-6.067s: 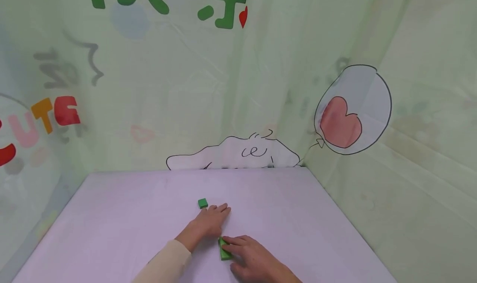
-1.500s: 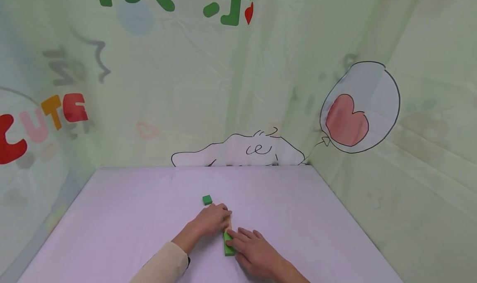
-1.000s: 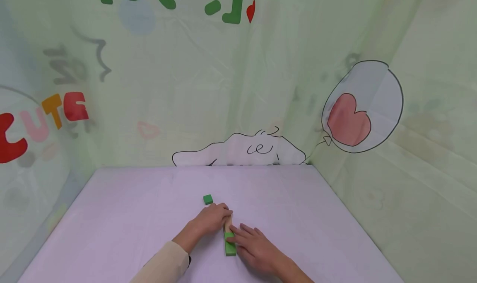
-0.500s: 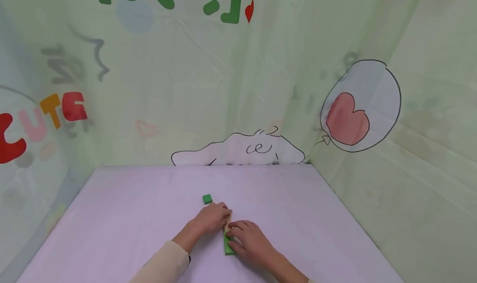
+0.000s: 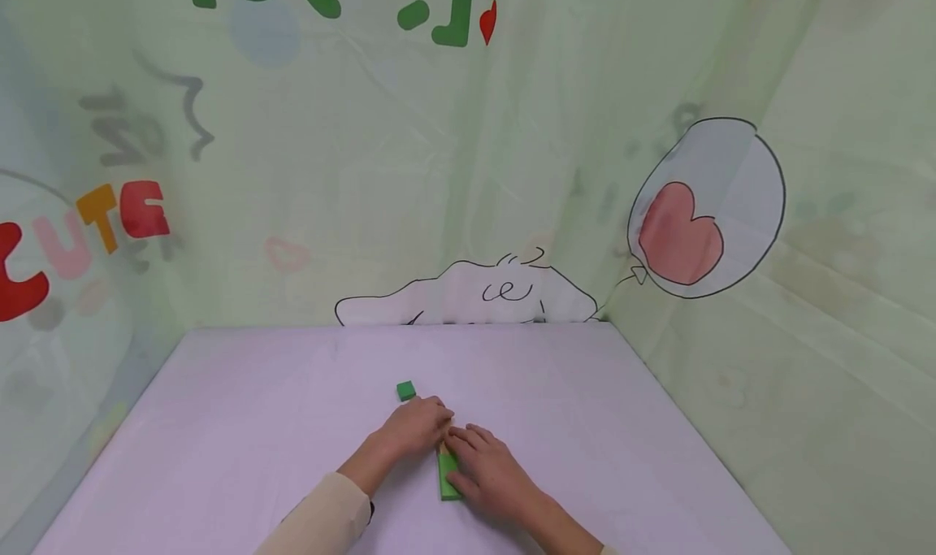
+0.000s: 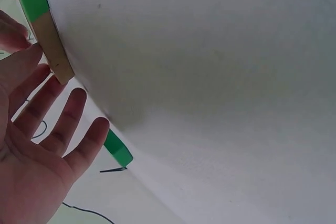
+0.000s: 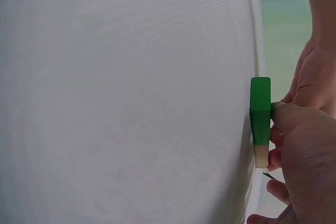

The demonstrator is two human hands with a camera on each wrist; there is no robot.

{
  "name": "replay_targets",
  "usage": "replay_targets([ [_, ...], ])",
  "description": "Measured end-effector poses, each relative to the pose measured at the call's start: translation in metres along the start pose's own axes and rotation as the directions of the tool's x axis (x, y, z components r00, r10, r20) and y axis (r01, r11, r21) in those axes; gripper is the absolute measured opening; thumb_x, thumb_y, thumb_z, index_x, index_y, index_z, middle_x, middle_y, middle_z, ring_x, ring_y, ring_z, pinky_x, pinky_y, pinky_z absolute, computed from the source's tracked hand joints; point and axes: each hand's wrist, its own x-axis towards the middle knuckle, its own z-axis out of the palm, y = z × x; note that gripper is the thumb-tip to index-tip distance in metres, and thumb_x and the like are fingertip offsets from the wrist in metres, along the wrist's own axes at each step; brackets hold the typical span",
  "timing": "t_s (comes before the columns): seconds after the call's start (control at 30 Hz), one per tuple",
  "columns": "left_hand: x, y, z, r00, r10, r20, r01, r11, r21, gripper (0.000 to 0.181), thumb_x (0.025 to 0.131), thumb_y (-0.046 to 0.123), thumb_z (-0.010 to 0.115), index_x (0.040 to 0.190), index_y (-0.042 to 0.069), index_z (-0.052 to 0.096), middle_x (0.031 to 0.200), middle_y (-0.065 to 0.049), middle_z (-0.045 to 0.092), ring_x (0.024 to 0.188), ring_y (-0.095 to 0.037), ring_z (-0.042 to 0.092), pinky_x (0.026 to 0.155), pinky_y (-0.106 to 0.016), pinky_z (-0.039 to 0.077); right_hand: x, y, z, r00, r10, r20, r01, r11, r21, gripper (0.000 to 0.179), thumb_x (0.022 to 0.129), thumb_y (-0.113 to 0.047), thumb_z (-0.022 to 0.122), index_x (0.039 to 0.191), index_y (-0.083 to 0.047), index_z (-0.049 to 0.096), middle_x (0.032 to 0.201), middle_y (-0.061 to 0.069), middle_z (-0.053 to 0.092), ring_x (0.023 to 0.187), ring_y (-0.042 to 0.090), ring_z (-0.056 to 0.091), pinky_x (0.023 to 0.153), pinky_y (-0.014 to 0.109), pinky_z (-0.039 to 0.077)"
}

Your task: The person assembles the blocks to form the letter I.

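Note:
On the table, a narrow green block [image 5: 448,482] lies in line with a wood-coloured block [image 6: 58,51] at its far end. My left hand [image 5: 415,425] reaches over the wooden block's far end. In the left wrist view its thumb is at one edge and fingertips are around the end, other fingers spread. My right hand [image 5: 497,474] lies along the right of the row, fingertips over the wooden part and thumb at the green block. In the right wrist view that thumb [image 7: 283,114] is right at the green block's surface. The hands partly hide the wooden block.
A small dark green cube [image 5: 405,391] sits just beyond my left hand. The pale lilac table [image 5: 292,376] meets printed curtains [image 5: 366,173] at the back and both sides.
The wooden block has come into view beyond the green one since the earliest frame. My right hand has slid its fingers forward along the row; my left hand is nearly still lately.

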Motion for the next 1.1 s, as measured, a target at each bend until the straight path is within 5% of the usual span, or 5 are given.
replay_targets([
  [0.3,0.002,-0.004,0.004,0.995,-0.057,-0.082,0.052,0.997,-0.058,0.026,0.096,0.017,0.073,0.118,0.005,0.077,0.115,-0.011,0.073,0.108,-0.026,0.070,0.094,-0.041,0.058,-0.001,0.002,0.006,0.996,0.025,0.081,-0.026,1.000,0.007,0.063,0.105,-0.045,0.054,0.161,-0.019,0.039,0.168,-0.003,0.036,0.156,0.031,0.032,0.117,0.066,0.034],
  [0.67,0.003,-0.011,0.008,0.995,-0.095,-0.041,0.088,0.986,-0.141,0.026,0.092,0.017,0.075,0.113,0.002,0.077,0.105,-0.007,0.074,0.101,-0.023,0.070,0.093,-0.041,0.057,-0.001,0.004,0.007,0.994,0.014,0.112,-0.012,1.000,-0.017,0.061,0.106,-0.047,0.051,0.160,-0.018,0.042,0.168,-0.004,0.037,0.156,0.029,0.031,0.118,0.067,0.031],
  [1.1,0.009,-0.011,0.007,0.995,-0.092,-0.049,0.088,0.992,-0.088,0.025,0.096,0.018,0.073,0.116,0.004,0.078,0.106,-0.006,0.073,0.102,-0.022,0.070,0.092,-0.040,0.057,0.004,0.008,0.004,0.993,0.001,0.116,-0.002,1.000,0.009,0.062,0.107,-0.047,0.050,0.160,-0.018,0.040,0.168,-0.003,0.036,0.158,0.030,0.028,0.118,0.068,0.030],
])
